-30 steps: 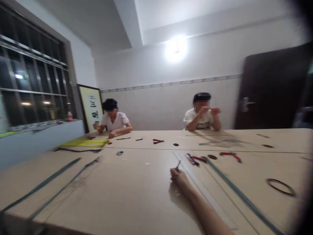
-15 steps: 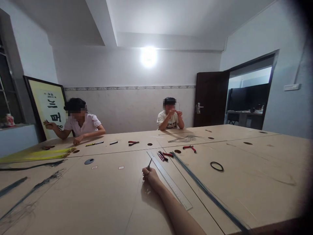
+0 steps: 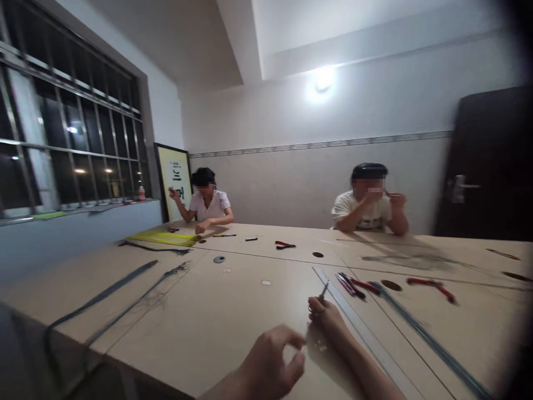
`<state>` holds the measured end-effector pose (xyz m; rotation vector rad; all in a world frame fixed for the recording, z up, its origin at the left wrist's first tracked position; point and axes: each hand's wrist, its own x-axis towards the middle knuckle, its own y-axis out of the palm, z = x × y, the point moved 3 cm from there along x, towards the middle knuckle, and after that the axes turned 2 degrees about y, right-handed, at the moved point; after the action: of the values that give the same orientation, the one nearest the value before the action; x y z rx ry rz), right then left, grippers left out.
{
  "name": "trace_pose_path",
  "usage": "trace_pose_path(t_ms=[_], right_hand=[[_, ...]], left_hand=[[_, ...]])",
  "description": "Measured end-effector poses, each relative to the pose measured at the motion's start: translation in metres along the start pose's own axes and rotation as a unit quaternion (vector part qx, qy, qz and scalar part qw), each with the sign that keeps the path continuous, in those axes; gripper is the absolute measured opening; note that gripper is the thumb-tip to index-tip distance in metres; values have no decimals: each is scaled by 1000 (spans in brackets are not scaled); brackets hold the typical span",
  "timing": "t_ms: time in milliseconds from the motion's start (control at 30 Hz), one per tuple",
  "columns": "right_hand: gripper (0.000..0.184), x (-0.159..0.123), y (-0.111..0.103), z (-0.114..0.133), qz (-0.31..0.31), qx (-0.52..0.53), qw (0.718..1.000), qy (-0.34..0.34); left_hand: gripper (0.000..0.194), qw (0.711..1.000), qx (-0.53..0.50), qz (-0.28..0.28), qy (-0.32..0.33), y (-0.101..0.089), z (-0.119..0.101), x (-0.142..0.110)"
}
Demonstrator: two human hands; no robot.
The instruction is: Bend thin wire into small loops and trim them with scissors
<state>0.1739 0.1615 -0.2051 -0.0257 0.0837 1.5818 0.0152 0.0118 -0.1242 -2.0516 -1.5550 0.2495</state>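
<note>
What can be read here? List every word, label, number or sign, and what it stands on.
No text can be quoted; nothing is legible.
Framed calligraphy: dark characters, too small and blurred to read.
Ruler: markings too blurred to read.
T-shirt: chest print too blurred to read.
Bottle: label too small to read.

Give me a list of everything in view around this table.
table: one, beige, filling the lower view
pliers: two, red, on the table at right and far centre
ruler: one, silver, on the table right of centre
yellow bundle: one, yellow, far left on the table
window: one, dark with bars, left wall
door: one, dark brown, right
seated people: two, white tops, across the table
small metal tool: one, silver, in the right hand
right hand: one, on the table
left hand: one, fingers curled, lower centre
</note>
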Motion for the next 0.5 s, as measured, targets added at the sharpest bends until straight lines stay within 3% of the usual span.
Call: trace_pose_path(t_ms=[133, 200, 367, 500], right_hand=[[25, 1, -5, 0, 16, -54, 998, -15], [27, 0, -6, 2, 24, -84, 996, -19], [28, -4, -4, 9, 35, -140, 989, -18], [22, -10, 5, 17, 35, -155, 987, -20]], left_hand=[[33, 984, -113, -82, -111, 8, 17, 71], [35, 970, -160, -101, -154, 18, 28, 94], [30, 950, -215, -75, -215, 32, 51, 114], [25, 961, -195, -46, -191, 29, 62, 119]])
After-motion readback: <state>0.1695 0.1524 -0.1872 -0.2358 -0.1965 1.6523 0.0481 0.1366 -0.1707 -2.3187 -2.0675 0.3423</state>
